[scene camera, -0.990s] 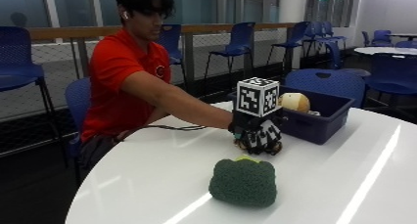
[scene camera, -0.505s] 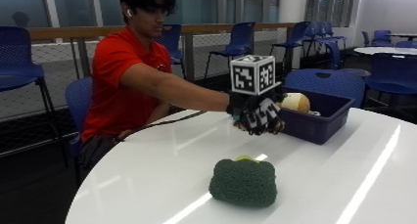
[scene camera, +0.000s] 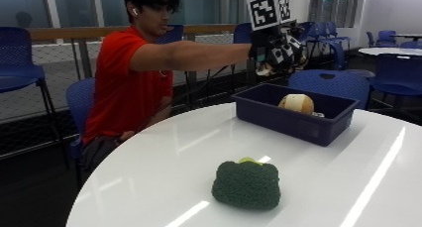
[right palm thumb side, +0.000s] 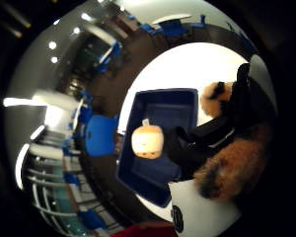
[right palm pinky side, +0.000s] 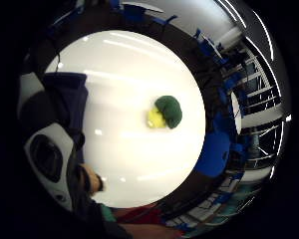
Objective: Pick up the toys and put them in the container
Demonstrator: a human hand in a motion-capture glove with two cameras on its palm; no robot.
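A knobbly green plush toy point(scene camera: 248, 184) with a yellow patch on top (broccoli-shaped, soft-looking) is seen nearest on the glossy white round table point(scene camera: 369, 187). Further back, a rectangular dark blue plastic container point(scene camera: 296, 112) holds a rounded cream plush point(scene camera: 296, 103). Above it, a fuzzy brown-orange toy point(right palm thumb side: 232, 165) is gripped in the curled fingers of the gloved right hand point(scene camera: 280, 51).

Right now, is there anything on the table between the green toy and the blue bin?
No. In the outside view, only bare white table lies between the green plush toy and the blue container. The little finger side palm view shows the same.
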